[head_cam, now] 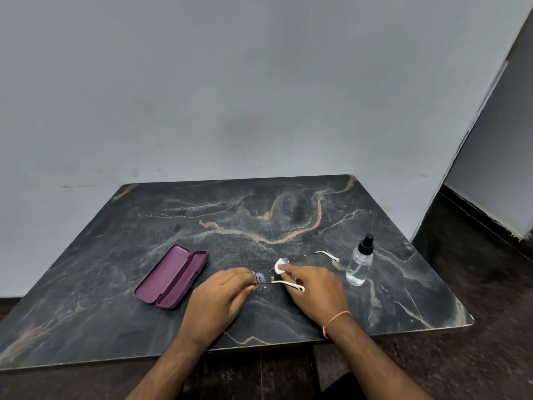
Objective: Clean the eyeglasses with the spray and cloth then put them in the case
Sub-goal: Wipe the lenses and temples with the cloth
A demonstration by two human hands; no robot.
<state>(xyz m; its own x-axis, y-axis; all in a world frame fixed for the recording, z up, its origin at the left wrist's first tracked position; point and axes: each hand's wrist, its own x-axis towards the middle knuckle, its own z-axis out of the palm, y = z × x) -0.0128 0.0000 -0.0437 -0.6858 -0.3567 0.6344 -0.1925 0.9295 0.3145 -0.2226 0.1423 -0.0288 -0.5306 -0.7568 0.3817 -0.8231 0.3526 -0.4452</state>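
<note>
Fingers (248, 280) of the left hand (222, 298) are curled together and pinched on the left side of the eyeglasses (264, 280), just below the middle of the frame. Further left, in the lower left of the dark marbled table (259, 215), the purple case (172, 277) is laid open, lid and base side by side, well apart from the hands. One lens of the eyeglasses is seen between the two hands, and a white-tipped temple arm is stretched across the right hand's knuckles; the other temple arm is extended up and to the right, toward the bottle. A small white cloth (280, 266) is pinched in the bent fingers of the right hand (314, 290) and pressed against the second lens. An orange thread (336, 320) is worn around the right wrist. At the right of the table, the clear spray bottle (360, 262) with its black nozzle is stood upright, near the right hand but not touched.
</note>
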